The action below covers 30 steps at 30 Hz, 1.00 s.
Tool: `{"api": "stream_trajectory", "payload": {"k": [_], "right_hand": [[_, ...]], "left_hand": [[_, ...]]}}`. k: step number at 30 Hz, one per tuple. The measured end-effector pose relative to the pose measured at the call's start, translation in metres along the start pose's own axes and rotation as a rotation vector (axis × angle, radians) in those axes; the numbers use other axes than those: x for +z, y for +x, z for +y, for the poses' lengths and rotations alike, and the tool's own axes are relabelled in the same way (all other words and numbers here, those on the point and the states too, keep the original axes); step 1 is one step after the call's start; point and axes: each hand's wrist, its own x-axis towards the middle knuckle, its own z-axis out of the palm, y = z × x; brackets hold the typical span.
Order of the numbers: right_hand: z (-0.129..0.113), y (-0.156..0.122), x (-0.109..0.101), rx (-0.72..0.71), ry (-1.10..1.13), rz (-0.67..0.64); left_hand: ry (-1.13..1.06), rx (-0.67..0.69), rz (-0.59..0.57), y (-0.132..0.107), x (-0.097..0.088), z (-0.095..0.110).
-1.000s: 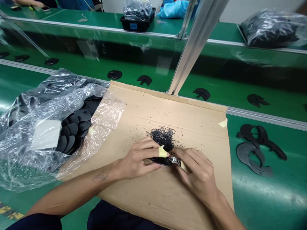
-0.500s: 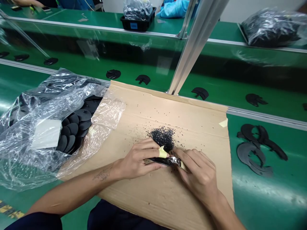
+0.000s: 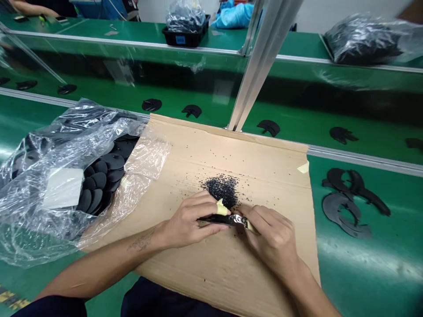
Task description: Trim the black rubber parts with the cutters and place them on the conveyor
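Observation:
My left hand [image 3: 187,219] pinches a thin black plastic part [image 3: 213,219] between fingers and thumb, with yellow tape wrapped on one finger. My right hand [image 3: 275,231] is closed around a pair of small metal nippers [image 3: 238,219]; its handles are mostly hidden in the palm. The nippers' jaws meet the right end of the black part. Just beyond both hands lies a heap of tiny black scraps [image 3: 221,189] on a cardboard sheet [image 3: 257,273].
Left stands a clear plastic bag [image 3: 29,229] of black discs [image 3: 99,179]. Curved black pieces [image 3: 342,209] lie on the right. Behind the cardboard rises a metal post [image 3: 253,83]. Black parts [image 3: 268,127] sit spaced along a green belt [image 3: 297,114]. A black bin [image 3: 187,38] stands on the shelf.
The view has shifted slightly, so most things appear a little further left. Parts on the belt have moved slightly left. Both hands keep the same hold, with the nippers still at the black part.

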Motion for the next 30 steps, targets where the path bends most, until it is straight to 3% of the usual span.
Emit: {"api": "stream_trajectory", "payload": {"k": [6, 12, 20, 24, 27, 30], "right_hand": [[0.003, 0.004, 0.003, 0.026, -0.138, 0.018], [0.001, 0.004, 0.002, 0.046, -0.156, -0.045], [-0.002, 0.009, 0.003, 0.237, 0.350, -0.035], [-0.005, 0.008, 0.002, 0.125, 0.292, 0.035], [-0.007, 0.005, 0.002, -0.018, 0.084, 0.075], [-0.011, 0.005, 0.000, -0.100, 0.075, 0.058]], "left_hand": [[0.016, 0.016, -0.060, 0.001, -0.004, 0.003], [0.222, 0.048, -0.101, 0.001, -0.004, 0.002], [0.006, -0.073, 0.070, 0.001, -0.008, -0.001], [0.025, -0.006, 0.029, -0.001, -0.006, -0.003], [0.246, 0.050, -0.053, -0.003, -0.006, -0.005], [0.474, 0.072, -0.152, -0.004, -0.006, -0.005]]}}
